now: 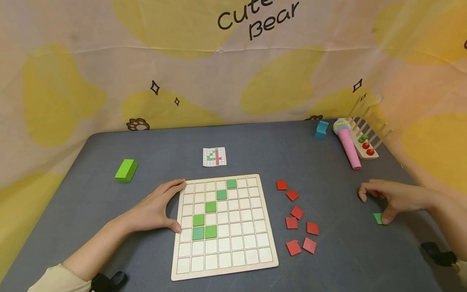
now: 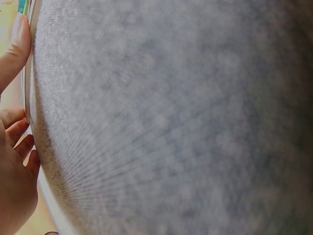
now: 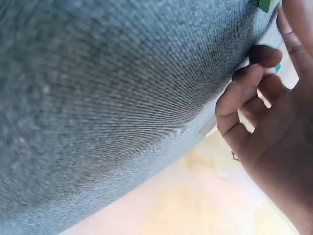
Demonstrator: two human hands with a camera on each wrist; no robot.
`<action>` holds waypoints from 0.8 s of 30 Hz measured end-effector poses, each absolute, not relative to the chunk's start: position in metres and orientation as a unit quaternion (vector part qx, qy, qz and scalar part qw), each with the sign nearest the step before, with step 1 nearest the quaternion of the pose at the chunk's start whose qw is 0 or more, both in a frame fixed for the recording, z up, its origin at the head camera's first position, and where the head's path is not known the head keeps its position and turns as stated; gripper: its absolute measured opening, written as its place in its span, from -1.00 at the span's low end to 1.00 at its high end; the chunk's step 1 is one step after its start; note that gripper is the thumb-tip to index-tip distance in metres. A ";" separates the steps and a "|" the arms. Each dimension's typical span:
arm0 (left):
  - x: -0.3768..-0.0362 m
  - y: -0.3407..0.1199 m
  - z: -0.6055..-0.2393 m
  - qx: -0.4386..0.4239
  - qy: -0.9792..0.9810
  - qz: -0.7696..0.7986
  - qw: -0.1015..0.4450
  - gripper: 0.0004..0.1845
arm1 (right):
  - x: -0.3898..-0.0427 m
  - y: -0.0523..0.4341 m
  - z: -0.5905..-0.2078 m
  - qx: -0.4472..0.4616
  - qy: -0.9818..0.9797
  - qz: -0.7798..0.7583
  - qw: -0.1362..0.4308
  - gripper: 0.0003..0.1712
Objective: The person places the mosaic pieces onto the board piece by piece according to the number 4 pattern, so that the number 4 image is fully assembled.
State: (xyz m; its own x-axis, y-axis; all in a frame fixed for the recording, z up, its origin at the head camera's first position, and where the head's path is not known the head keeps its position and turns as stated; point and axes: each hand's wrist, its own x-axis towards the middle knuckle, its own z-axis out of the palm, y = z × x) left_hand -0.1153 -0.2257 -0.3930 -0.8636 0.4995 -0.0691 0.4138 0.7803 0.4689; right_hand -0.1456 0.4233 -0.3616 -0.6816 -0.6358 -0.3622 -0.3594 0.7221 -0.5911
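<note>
The left hand (image 1: 153, 209) is spread, its thumb and fingers wide apart, and it touches the left edge of the wooden board (image 1: 235, 243), with fingertips near the far left corner and the thumb lower down that side. The right hand (image 1: 397, 198) is well apart, over at the right of the surface (image 1: 248, 158); its thumb touches a loose green tile (image 1: 377, 218) lying flat, while the index finger bends down away from it and the other fingers are loosely curled, so the tile is not pinched.

The board lies flat, marked in seven rows of seven squares. Six green squares (image 1: 211, 207) sit in it: a slanting line of four running from the far row down toward the left, then two side by side in the fifth row, the left one directly below the end of the line. Seven red tiles (image 1: 297, 212) lie scattered just beside the board, between it and the right hand.

Beyond the board is a small paper card (image 1: 214, 157) printed with a green and red 4. A bright green block (image 1: 126, 170) stands to the left. At the far right are a blue block (image 1: 321, 129), a pink microphone (image 1: 350, 146) and a peg stand (image 1: 365, 155) with red and green beads. A yellow-patched cloth (image 1: 204, 73) hangs behind.
</note>
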 end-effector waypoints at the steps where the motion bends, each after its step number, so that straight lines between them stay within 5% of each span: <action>1: -0.115 -0.226 -0.393 0.244 0.939 0.224 0.095 0.34 | -0.146 0.422 -0.361 -0.278 0.890 -0.233 0.276 -0.28; 14: -0.114 -0.225 -0.390 0.245 0.937 0.227 0.097 0.34 | -0.149 0.415 -0.361 -0.315 0.912 -0.209 0.157 -0.68; 24: -0.115 -0.225 -0.391 0.247 0.937 0.227 0.097 0.34 | -0.151 0.399 -0.354 -0.255 0.911 -0.247 0.209 -0.74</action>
State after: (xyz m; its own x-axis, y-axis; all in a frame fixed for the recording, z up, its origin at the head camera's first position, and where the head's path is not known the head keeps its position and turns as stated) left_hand -0.1153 -0.2247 -0.3907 -0.8594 0.5065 -0.0702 0.4183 0.7754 0.4730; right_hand -0.1512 0.3992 -0.3539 -0.7830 -0.5674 -0.2548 -0.3615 0.7485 -0.5559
